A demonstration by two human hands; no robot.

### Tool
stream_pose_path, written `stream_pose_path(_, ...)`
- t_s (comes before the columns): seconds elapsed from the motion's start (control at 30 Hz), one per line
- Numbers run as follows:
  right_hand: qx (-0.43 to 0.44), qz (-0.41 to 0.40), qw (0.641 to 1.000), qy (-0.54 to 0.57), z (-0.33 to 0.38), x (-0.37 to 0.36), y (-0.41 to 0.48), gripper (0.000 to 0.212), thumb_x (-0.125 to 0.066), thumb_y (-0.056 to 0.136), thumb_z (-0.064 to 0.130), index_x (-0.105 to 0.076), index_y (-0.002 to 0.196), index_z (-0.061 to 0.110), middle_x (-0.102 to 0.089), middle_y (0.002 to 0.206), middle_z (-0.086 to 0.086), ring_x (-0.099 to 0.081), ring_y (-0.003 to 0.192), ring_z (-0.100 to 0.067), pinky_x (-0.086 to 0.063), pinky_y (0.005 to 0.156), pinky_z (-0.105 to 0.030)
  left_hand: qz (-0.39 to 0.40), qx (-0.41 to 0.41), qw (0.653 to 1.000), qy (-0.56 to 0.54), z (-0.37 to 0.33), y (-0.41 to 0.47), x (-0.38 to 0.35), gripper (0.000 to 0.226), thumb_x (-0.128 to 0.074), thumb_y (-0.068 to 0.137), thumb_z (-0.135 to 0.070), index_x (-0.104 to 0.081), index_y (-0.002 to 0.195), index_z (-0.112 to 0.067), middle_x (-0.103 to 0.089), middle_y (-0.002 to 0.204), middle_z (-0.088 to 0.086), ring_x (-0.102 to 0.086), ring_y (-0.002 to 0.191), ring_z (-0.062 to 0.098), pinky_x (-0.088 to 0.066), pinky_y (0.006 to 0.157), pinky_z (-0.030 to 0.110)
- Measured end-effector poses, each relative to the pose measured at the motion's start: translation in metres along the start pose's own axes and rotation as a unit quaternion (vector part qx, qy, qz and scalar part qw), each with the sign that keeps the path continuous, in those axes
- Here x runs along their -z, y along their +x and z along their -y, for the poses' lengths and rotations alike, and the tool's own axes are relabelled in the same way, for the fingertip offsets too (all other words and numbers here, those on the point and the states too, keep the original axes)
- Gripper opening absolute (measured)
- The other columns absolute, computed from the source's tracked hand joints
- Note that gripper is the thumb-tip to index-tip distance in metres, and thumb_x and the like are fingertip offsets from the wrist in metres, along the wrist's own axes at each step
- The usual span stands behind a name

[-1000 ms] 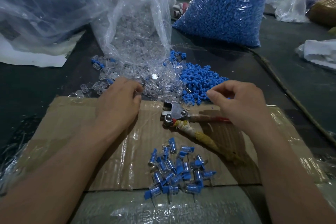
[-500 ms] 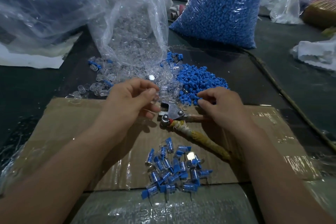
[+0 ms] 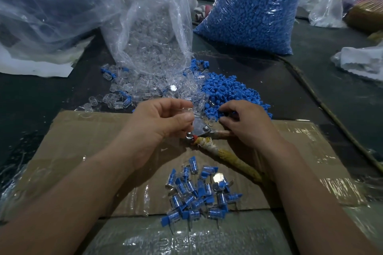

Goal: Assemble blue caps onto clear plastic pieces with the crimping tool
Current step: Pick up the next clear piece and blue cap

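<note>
Loose blue caps (image 3: 234, 91) heaped beside spilled clear pieces (image 3: 145, 87) — crimping tool (image 3: 202, 130) lies flat, nearer.

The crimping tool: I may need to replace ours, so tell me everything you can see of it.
The crimping tool lies flat on the cardboard sheet, its grey metal head, with a round rivet, pointing left. Two handles splay to the right: the nearer is wrapped in frayed yellowish cloth, the farther, brownish, runs under the right hand; whether they touch is unclear. The left hand covers the head's left end, hiding the jaws.
</note>
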State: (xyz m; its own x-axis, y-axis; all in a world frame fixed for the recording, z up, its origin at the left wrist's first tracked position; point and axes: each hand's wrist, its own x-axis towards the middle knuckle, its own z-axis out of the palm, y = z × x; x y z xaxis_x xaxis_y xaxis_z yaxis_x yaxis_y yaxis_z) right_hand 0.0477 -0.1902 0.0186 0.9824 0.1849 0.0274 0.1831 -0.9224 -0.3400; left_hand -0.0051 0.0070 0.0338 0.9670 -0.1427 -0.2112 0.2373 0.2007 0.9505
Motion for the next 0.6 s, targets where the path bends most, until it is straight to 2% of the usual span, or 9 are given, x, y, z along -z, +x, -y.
stream_pose_path(0.1, 0.016, 0.000, 1.000, 0.005, 0.000, 0.000, 0.000, 0.019, -0.058, 0.088, 0.023, -0.062, 0.107, 0.025, -0.057, 0.101, 0.008, -0.046, 0.089, -0.007, -0.038, 0.079, -0.026, 0.017, 0.015, 1.000, -0.009, 0.001, 0.002, 0.001, 0.025, -0.067, 0.058, -0.017, -0.072, 0.081, -0.009, -0.069, 0.078, 0.014, -0.063, 0.062, 0.018, -0.055, 0.053, 0.023)
stream_pose_path(0.27, 0.016, 0.000, 1.000, 0.020, 0.001, -0.001, 0.000, 0.012, -0.057, 0.088, 0.019, -0.061, 0.098, 0.025, -0.051, 0.092, 0.011, -0.048, 0.086, -0.009, -0.040, 0.076, -0.027, 0.027, 0.007, 1.000, -0.015, 0.003, 0.003, 0.001, 0.027, -0.066, 0.059, -0.014, -0.073, 0.084, -0.007, -0.070, 0.081, 0.016, -0.065, 0.063, 0.017, -0.053, 0.055, 0.019)
stream_pose_path(0.43, -0.001, -0.001, 0.999, 0.051, -0.001, 0.001, -0.003, 0.010, -0.051, 0.092, 0.018, -0.047, 0.094, 0.027, -0.047, 0.090, 0.010, -0.045, 0.086, -0.010, -0.036, 0.073, -0.027, 0.015, -0.013, 0.999, -0.029, 0.001, 0.004, 0.001, 0.028, -0.064, 0.061, -0.013, -0.062, 0.087, -0.003, -0.069, 0.077, 0.012, -0.065, 0.062, 0.017, -0.053, 0.053, 0.018)
stream_pose_path(0.5, 0.007, -0.015, 0.997, 0.080, -0.002, 0.005, -0.006, 0.011, -0.051, 0.092, 0.017, -0.045, 0.092, 0.027, -0.047, 0.086, 0.013, -0.046, 0.083, -0.008, -0.035, 0.068, -0.023, 0.013, -0.009, 0.999, -0.027, 0.001, 0.004, 0.001, 0.025, -0.064, 0.061, -0.012, -0.063, 0.084, -0.003, -0.069, 0.077, 0.013, -0.065, 0.064, 0.017, -0.054, 0.055, 0.019)
stream_pose_path(0.6, 0.033, -0.043, 0.989, 0.135, 0.002, 0.012, -0.013, 0.020, -0.058, 0.088, 0.016, -0.046, 0.090, 0.032, -0.048, 0.085, 0.019, -0.050, 0.079, -0.001, -0.039, 0.064, -0.007, 0.011, -0.001, 1.000, -0.027, 0.001, 0.002, -0.001, 0.022, -0.063, 0.061, -0.010, -0.064, 0.081, -0.003, -0.068, 0.069, 0.011, -0.064, 0.060, 0.016, -0.056, 0.056, 0.022)
